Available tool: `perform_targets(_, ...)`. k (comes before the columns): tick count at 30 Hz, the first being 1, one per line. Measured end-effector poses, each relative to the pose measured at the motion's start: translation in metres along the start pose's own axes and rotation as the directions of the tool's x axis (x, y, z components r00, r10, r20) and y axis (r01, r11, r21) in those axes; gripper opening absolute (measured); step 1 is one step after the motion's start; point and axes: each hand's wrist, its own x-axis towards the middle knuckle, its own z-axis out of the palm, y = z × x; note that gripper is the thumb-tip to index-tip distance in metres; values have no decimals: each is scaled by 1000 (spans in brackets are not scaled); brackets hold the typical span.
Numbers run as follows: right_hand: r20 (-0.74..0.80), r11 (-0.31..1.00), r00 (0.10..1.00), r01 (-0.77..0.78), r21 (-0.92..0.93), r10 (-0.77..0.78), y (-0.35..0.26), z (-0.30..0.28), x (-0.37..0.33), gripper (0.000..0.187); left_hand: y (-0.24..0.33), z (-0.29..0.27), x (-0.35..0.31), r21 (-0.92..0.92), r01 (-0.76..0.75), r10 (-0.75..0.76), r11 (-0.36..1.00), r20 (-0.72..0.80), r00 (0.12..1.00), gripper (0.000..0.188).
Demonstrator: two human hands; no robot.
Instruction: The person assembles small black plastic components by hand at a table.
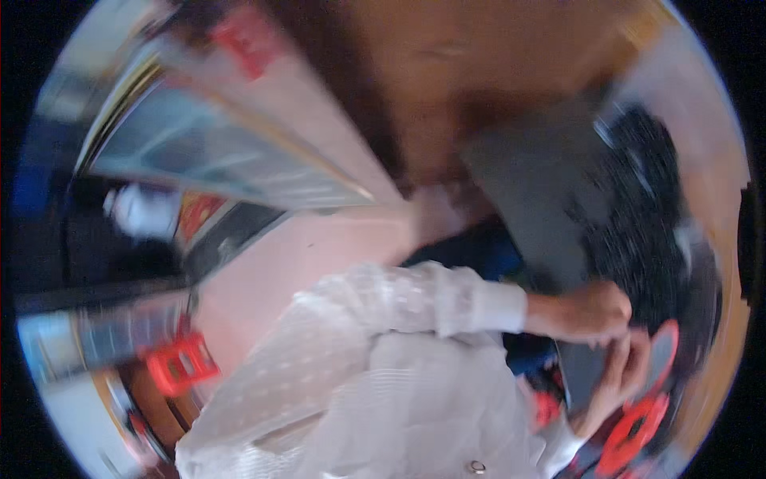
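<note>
My left hand (589,311) reaches across to the right with its fingers closed. Just beside it, my right hand (626,367) brings thumb and fingertips together close to the left fingertips. Whatever lies in either pinch is too small and blurred to make out. Beyond both hands a heap of black thin pieces (638,207) covers part of a dark grey board or mat (527,176). A red-rimmed object with a pale middle (664,351) is close to my right hand. Below it sits a red rounded object (634,431), smeared by motion.
A glass-fronted case (215,152) stands at the left. Farther down on that side is a red plastic basket or crate (182,365) on the pinkish floor (271,279). Something white and rounded (144,211) is near the case. A brown surface (447,56) spans the far side.
</note>
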Motion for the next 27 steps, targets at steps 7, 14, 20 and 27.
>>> perform_targets(7,441,812,873,-98,575,-207,6,108,129,10,47,-110,-24,297,199,-45,934,-455,890,15)
perform_targets(14,550,719,791,-216,661,-267,114,80,211,11,-28,-105,59,464,279,-60,840,-433,899,16)
perform_targets(20,516,765,816,-151,626,-262,191,41,245,12,-99,-85,135,465,191,-9,865,-365,931,16)
perform_targets(27,442,784,875,-127,608,-200,262,5,248,12,-161,-61,188,481,151,-25,864,-259,966,15)
